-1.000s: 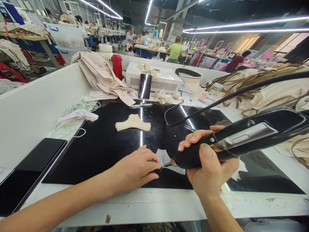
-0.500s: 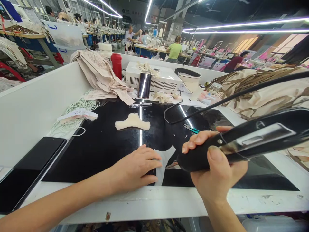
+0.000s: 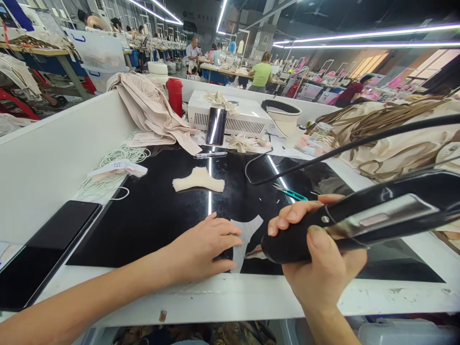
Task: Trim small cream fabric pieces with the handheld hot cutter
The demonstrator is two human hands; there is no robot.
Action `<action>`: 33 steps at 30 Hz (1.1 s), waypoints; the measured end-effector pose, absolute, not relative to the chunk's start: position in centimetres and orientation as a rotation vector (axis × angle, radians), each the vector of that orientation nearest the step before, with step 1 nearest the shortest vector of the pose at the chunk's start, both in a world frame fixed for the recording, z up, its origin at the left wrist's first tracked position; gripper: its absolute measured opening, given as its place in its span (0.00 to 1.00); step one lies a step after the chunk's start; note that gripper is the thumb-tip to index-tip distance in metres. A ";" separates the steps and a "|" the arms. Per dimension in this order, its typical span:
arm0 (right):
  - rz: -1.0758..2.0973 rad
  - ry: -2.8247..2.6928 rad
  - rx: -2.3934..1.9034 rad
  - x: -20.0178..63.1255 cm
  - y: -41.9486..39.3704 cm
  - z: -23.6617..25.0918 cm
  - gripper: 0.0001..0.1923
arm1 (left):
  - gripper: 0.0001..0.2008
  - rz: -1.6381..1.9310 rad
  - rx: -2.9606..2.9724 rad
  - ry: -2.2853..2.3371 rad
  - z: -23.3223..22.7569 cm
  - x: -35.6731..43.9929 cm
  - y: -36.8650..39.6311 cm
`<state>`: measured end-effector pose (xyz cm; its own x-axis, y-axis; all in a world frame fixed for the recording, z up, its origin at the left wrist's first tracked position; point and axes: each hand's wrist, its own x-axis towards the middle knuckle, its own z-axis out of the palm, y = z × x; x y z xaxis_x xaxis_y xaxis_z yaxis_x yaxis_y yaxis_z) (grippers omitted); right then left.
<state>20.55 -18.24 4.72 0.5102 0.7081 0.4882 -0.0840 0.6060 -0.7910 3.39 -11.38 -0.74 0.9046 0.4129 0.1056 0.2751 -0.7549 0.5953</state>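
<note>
In the head view, the left hand (image 3: 203, 247) lies flat and open on the black mat (image 3: 154, 215), palm down, with the fingers spread. Its fingertips press on the left edge of a small pale fabric piece (image 3: 246, 237), which lies on the mat near the front edge of the table (image 3: 223, 299), between the two hands. The right hand (image 3: 321, 266) is closed around the black handle of a long hand tool (image 3: 359, 218); the thumb lies on top of the handle and the fingers wrap around from the far side. The narrow tip of the tool points left and touches, or almost touches, the right side of the fabric piece; I cannot tell which. A black cable (image 3: 323, 153) runs from the tool's side of the picture over the mat.

Farther back on the mat lies a cream fabric shape (image 3: 198, 180), well apart from the hands. Small scissors (image 3: 293, 193) with green handles lie just behind the right hand. On the left, a dark phone (image 3: 46, 249) rests on the white table edge, and behind it is a coil of white cord (image 3: 115, 165). At the back stand a red bottle (image 3: 175, 97), a white machine box (image 3: 230, 117) with a second phone (image 3: 215, 126) leaning on it, and a pile of beige cloth (image 3: 151, 108). On the right is a heap of beige straps (image 3: 391, 134). Other people work at tables far behind.
</note>
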 end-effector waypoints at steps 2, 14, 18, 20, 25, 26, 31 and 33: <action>0.552 -0.923 -0.768 20.4 -18.6 4.7 0.18 | 0.22 0.321 2.475 0.486 -0.8 3.4 -11.4; 0.545 -0.973 -0.804 20.7 -19.3 4.9 0.18 | 0.14 0.322 2.480 0.452 -0.1 3.3 -11.3; 0.395 -0.869 -0.791 22.1 -17.7 5.6 0.17 | 0.08 0.388 2.481 0.447 -0.1 3.4 -11.2; 0.360 -0.856 -0.785 22.7 -17.0 5.6 0.17 | 0.13 0.407 2.521 0.443 -0.4 3.6 -11.2; 0.369 -0.874 -0.760 22.8 -16.4 5.0 0.16 | 0.21 0.358 2.643 0.396 -1.4 4.0 -11.1; 0.371 -0.881 -0.759 22.7 -16.5 4.9 0.15 | 0.22 0.351 2.657 0.391 -1.5 4.0 -11.1; 0.373 -0.895 -0.772 22.4 -16.6 4.4 0.16 | 0.23 0.359 2.670 0.397 -1.8 4.0 -11.1; 0.371 -0.904 -0.773 22.4 -16.5 4.3 0.16 | 0.23 0.365 2.676 0.398 -1.9 4.0 -11.1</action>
